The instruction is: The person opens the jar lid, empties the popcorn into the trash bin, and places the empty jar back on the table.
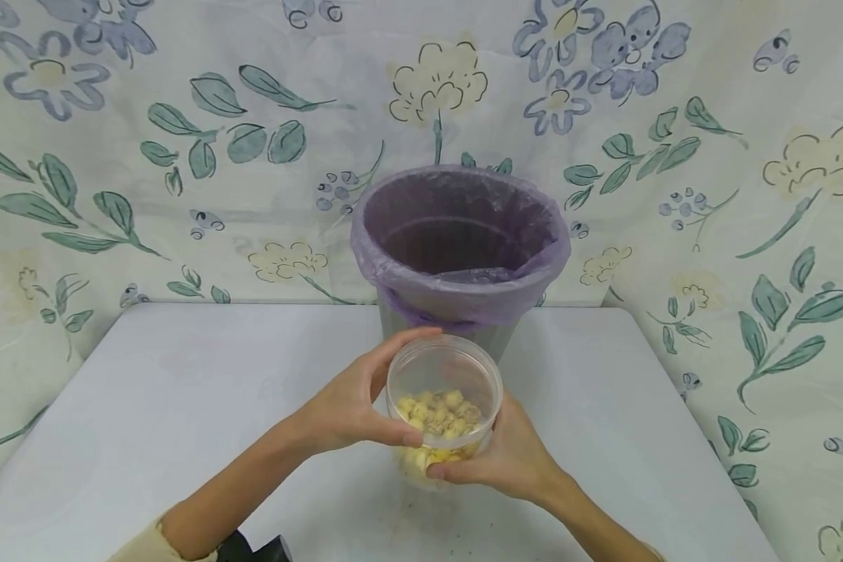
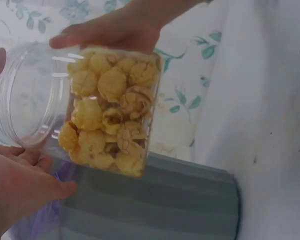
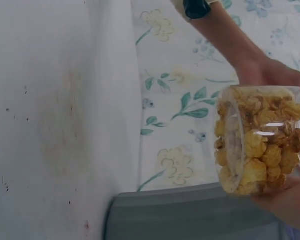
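A clear plastic jar (image 1: 444, 442) with a round rim is held up over the white table, tilted toward the head camera. Yellow popcorn (image 2: 112, 85) fills its lower part. My left hand (image 1: 344, 406) spans the jar's top, its thumb on the near side of the rim and its fingers on the far side. Lower down, my right hand (image 1: 509, 460) grips the body of the jar, thumb across the front. Both wrist views show the jar's clear side, with popcorn pressed against it.
Right behind the jar stands a grey bin (image 1: 495, 339) with a purple plastic liner (image 1: 457, 300) folded over its rim. Small dark crumbs (image 3: 27, 120) and a faint stain dot the white table (image 1: 218, 390). A floral cloth (image 1: 253, 195) hangs behind and at the sides.
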A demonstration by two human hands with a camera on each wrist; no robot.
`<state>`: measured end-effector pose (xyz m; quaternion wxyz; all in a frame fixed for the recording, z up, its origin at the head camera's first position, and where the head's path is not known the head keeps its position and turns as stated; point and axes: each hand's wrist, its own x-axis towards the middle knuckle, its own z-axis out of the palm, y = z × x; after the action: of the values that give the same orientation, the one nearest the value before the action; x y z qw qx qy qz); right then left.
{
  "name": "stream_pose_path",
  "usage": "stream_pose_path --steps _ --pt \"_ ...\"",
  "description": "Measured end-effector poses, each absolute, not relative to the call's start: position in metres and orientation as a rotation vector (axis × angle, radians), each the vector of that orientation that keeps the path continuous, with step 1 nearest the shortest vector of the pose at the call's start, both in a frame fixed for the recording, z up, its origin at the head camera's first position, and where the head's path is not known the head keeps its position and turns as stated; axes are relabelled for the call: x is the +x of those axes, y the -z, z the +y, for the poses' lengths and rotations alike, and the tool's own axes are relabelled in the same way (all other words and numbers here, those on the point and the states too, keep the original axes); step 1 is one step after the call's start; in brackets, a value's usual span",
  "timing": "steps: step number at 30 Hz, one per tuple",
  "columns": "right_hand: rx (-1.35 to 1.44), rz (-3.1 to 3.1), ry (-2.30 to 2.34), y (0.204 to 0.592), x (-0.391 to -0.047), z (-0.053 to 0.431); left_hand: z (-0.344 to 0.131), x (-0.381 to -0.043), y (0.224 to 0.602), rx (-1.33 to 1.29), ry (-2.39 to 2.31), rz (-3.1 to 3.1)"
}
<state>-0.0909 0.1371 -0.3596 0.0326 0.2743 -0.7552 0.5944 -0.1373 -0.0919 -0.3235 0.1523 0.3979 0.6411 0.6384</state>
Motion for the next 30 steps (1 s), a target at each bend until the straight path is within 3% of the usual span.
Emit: stream_pose_path --steps 13,30 --pt "0.777 -2.351 -1.787 0.365 -0.093 0.14 -0.096 -0.13 0.316 1.121 -1.932 1.947" --pt "0.72 -2.354 -1.734 0.369 -0.091 0.166 -0.146 -0.13 0.326 0.967 -2.026 2.091"
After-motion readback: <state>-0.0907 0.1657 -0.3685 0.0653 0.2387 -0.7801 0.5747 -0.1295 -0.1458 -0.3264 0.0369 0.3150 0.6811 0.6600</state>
